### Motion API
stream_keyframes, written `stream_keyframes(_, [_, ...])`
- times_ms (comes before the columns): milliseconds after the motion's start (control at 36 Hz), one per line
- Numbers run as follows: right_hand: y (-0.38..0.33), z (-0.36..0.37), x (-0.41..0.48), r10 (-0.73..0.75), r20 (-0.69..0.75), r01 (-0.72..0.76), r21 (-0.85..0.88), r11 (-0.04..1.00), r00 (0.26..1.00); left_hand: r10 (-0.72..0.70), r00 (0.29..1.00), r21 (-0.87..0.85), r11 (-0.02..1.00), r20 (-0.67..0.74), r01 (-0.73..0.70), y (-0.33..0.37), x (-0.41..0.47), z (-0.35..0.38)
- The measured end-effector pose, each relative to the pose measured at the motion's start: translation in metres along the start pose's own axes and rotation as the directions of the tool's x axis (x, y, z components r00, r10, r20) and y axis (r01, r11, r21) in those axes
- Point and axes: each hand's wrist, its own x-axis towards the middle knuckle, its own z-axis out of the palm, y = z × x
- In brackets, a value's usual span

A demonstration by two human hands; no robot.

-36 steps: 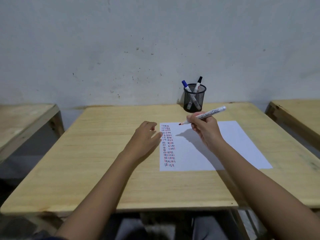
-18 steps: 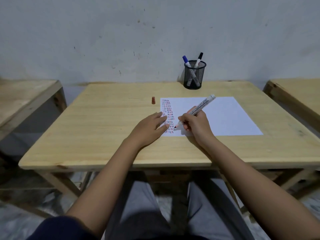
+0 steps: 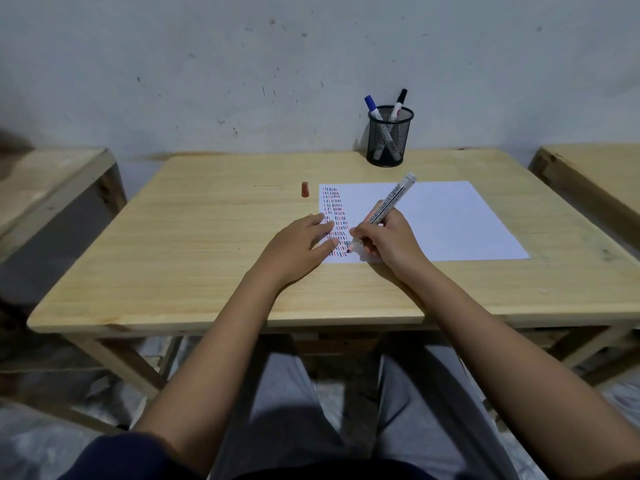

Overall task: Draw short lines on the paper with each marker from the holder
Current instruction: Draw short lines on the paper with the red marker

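Since half a second earlier, the tip of the red-tipped white marker [image 3: 384, 208] has been carried lower, to the last rows of marks near the near left corner of the white sheet of paper [image 3: 446, 223]; the left hand has stayed flat. One sheet is shown, lying on the right half of the light wooden tabletop [image 3: 194, 244], with one column of short red, blue and black lines along its left edge. Three markers are counted: one held, and two, a blue-capped marker [image 3: 372, 106] and a black-capped marker [image 3: 399, 102], crossed inside the single black wire-mesh holder [image 3: 390, 140] at the tabletop's far edge. One small red cap [image 3: 305, 189] stands upright just beyond the paper's far left corner, apart from it. The right hand [image 3: 388, 242] is closed around the marker's lower barrel, the marker tilted up and to the right. The left hand [image 3: 298, 249] is laid open, palm down, fingertips resting on the paper's left edge.
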Motion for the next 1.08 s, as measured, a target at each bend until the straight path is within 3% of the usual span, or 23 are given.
stream_keyframes(556, [-0.001, -0.001, -0.001, -0.003, -0.023, 0.002, -0.005, 1.000, 1.000, 0.000, 1.000, 0.011, 1.000, -0.002, 0.000, 0.001, -0.001, 0.001])
stream_keyframes(722, [0.000, -0.006, 0.002, 0.043, -0.088, -0.018, 0.270, 0.963, 0.995, 0.011, 1.000, 0.010, 1.000, -0.002, -0.011, -0.001, -0.001, 0.002])
stream_keyframes(861, [-0.003, -0.011, 0.006, 0.089, -0.080, -0.032, 0.537, 0.843, 0.993, 0.020, 1.000, 0.008, 1.000, 0.001, -0.020, -0.002, -0.001, 0.001])
stream_keyframes(972, [-0.016, -0.018, 0.012, 0.078, -0.100, -0.002, 0.605, 0.796, 0.992, 0.005, 1.000, -0.066, 0.998, 0.007, -0.004, -0.002, 0.003, -0.002])
stream_keyframes(1083, [-0.029, -0.030, 0.027, 0.079, -0.114, 0.010, 0.626, 0.780, 0.990, -0.073, 0.990, -0.244, 0.969, -0.124, 0.041, 0.000, 0.015, -0.010])
